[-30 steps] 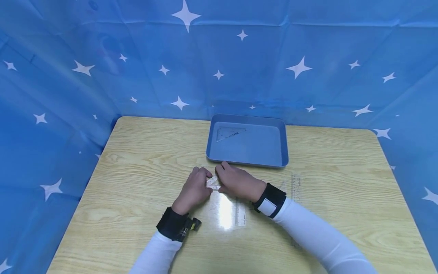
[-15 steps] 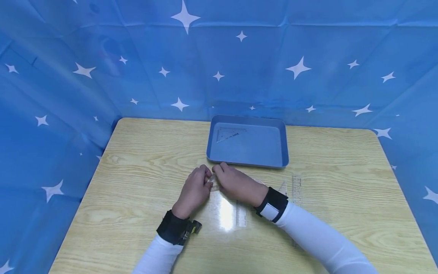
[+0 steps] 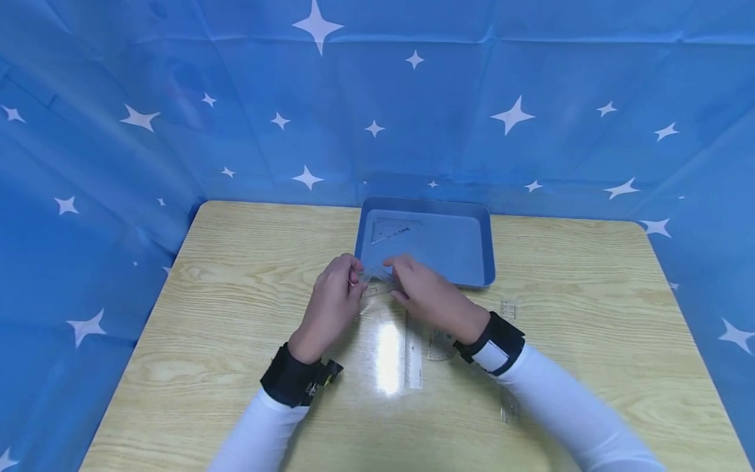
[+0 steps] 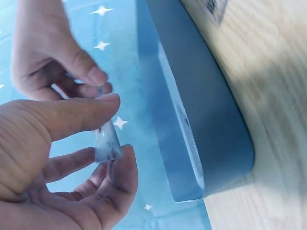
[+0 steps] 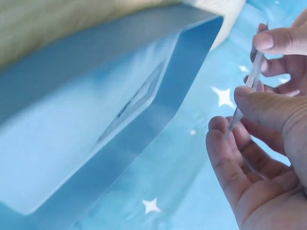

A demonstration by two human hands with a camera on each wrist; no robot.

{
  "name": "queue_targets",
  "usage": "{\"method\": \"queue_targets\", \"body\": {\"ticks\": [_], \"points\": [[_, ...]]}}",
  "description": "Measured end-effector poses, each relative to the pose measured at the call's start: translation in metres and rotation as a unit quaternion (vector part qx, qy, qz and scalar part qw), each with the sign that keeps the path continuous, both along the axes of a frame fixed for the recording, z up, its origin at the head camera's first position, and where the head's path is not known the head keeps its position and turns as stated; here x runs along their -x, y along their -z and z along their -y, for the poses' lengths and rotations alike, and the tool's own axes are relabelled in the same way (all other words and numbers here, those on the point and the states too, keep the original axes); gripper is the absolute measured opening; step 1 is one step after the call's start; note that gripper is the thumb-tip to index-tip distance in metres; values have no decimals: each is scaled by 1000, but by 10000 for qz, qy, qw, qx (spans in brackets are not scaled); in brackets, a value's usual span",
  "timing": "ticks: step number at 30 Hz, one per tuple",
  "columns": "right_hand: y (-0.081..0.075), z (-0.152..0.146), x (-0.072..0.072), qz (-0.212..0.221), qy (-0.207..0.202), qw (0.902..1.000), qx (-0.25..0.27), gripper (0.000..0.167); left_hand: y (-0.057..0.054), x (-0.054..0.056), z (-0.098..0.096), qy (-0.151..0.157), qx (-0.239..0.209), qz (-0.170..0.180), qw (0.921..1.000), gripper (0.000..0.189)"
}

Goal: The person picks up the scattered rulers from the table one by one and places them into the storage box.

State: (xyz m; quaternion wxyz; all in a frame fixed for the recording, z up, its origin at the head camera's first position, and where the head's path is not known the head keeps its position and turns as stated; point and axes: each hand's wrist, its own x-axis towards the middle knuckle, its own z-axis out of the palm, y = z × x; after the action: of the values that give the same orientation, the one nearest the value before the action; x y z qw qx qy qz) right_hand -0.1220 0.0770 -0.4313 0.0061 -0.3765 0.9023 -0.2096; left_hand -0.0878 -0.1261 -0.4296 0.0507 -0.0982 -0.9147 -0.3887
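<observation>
Between both hands is a clear plastic set square [image 3: 377, 289], raised at the near edge of the blue tray [image 3: 485, 270]. My left hand [image 3: 331, 298] pinches its left end between thumb and fingers. The right hand [image 3: 433, 295] pinches the other end, thumb on top, as the right wrist view shows. Seen almost edge-on there, the set square [image 5: 254, 76] looks like a thin strip. Fingers cover much of it. Another clear set square [image 3: 394, 229] lies inside the tray at its far left.
A clear ruler [image 3: 414, 360] lies on the wooden table [image 3: 248, 262] below the hands. Beside it is a clear round-edged piece [image 3: 439, 346], like a protractor. A longer clear ruler [image 3: 508, 309] passes under the right forearm. A blue starred cloth [image 3: 377, 85] hangs behind.
Both hands have moved away from me and up with the set square, from in front of the tray to its near edge. The ruler and the tray stay put.
</observation>
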Motion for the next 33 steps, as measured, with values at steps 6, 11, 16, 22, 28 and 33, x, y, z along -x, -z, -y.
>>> {"method": "queue_targets", "body": {"ticks": [6,11,16,22,28,33], "points": [[-13,-15,19,-905,-380,9952,48,40,-12,19,-6,483,43,228,9986,54],[-22,-22,41,-801,-423,9957,-191,43,-16,39,-14,816,388,451,9949,67],[-31,-22,65,-491,-350,9954,-748,40,-16,64,-21,959,798,544,9907,66],[-32,-16,92,-196,-336,9881,-1489,37,-11,94,-27,1141,1192,468,9852,62],[-22,-14,113,-188,-411,9839,-1731,30,-4,114,-32,1382,1740,438,9740,59],[-15,-9,125,54,-347,9814,-1886,31,2,126,-38,1234,2104,777,9667,56]]}}
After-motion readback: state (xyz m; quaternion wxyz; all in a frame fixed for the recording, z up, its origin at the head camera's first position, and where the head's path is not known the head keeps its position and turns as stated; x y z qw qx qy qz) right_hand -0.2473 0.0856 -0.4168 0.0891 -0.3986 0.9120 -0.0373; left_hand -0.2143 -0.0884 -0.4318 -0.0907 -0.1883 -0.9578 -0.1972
